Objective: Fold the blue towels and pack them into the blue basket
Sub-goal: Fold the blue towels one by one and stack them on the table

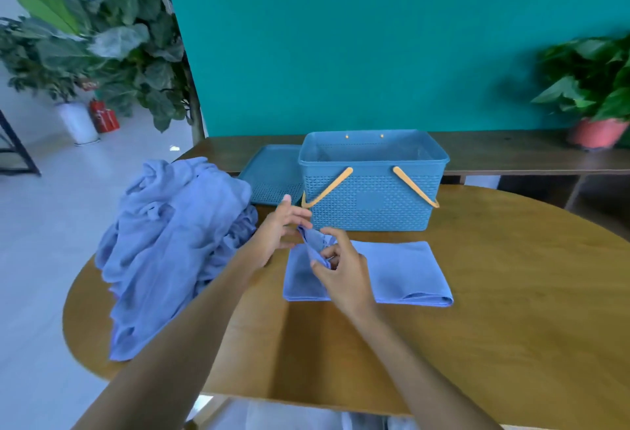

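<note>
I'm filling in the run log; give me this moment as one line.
step: folding | right hand: pinches towel corner | left hand: open beside it | basket: no towels seen | pile: unfolded

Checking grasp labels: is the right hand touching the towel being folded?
Touching. The head view shows the right hand pinching a raised corner of the towel.

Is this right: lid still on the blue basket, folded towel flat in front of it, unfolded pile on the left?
Not quite. In the head view the lid is off, lying on the table left of the blue basket, which stands open. The rest holds: the folded towel lies flat in front of it, the unfolded pile on the left.
</note>
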